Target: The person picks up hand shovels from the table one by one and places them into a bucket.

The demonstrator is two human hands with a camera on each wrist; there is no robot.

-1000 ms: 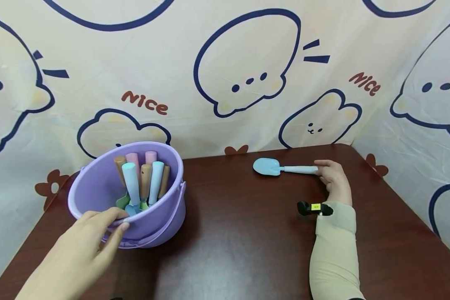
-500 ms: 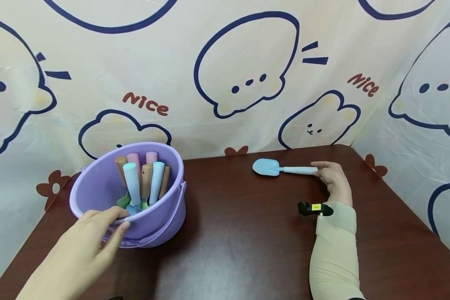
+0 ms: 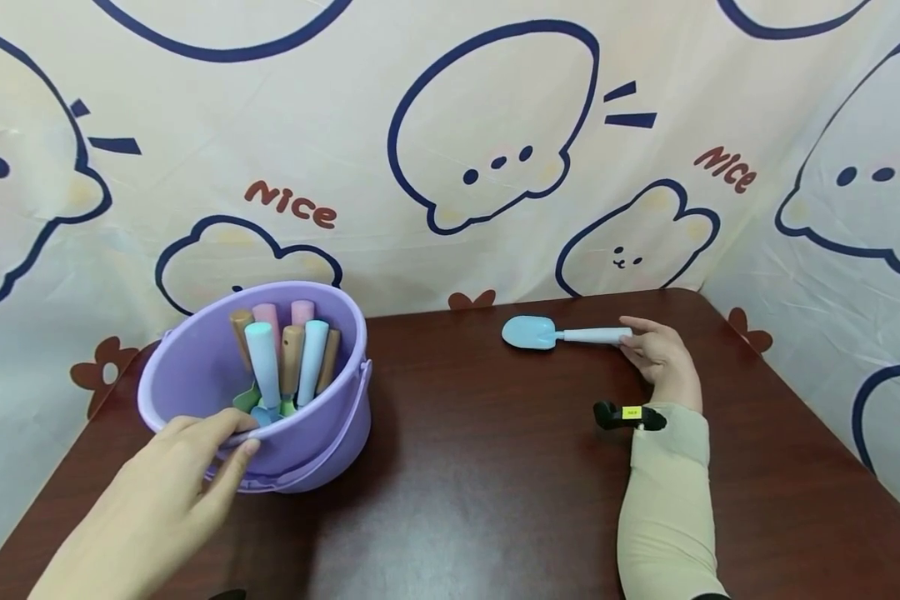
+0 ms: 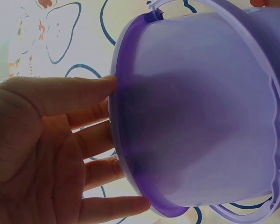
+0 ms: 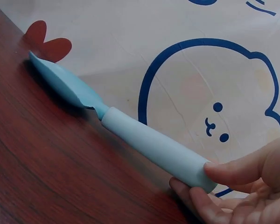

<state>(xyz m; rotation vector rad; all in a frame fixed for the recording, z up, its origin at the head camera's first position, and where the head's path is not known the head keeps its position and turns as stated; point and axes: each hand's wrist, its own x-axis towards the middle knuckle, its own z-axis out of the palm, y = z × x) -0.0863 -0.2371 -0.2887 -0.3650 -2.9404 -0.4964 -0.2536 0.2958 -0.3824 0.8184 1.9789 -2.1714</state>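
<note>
A purple bucket (image 3: 187, 367) stands at the left of the table, tilted toward me. Inside it are several hand tools with blue, tan and pink handles, such as the tool with a light blue handle (image 3: 263, 367). My left hand (image 3: 157, 492) pinches the bucket's near rim between thumb and fingers; the left wrist view shows the thumb outside the rim. Far right on the table lies a light blue toy trowel (image 5: 149, 144), its scoop pointing left. My right hand (image 3: 662, 354) pinches the end of its handle with thumb and fingertips.
A dark brown table (image 3: 450, 467) carries everything. Behind it and along both sides hangs a pale curtain (image 3: 375, 258) with cartoon outlines, meeting the table's far edge. The bucket's purple bail handle (image 3: 345, 450) hangs down its near right side.
The trowel and my right hand's fingers have shifted very slightly left, and the thumb now lies at the handle's end. My left hand stays on the rim.
</note>
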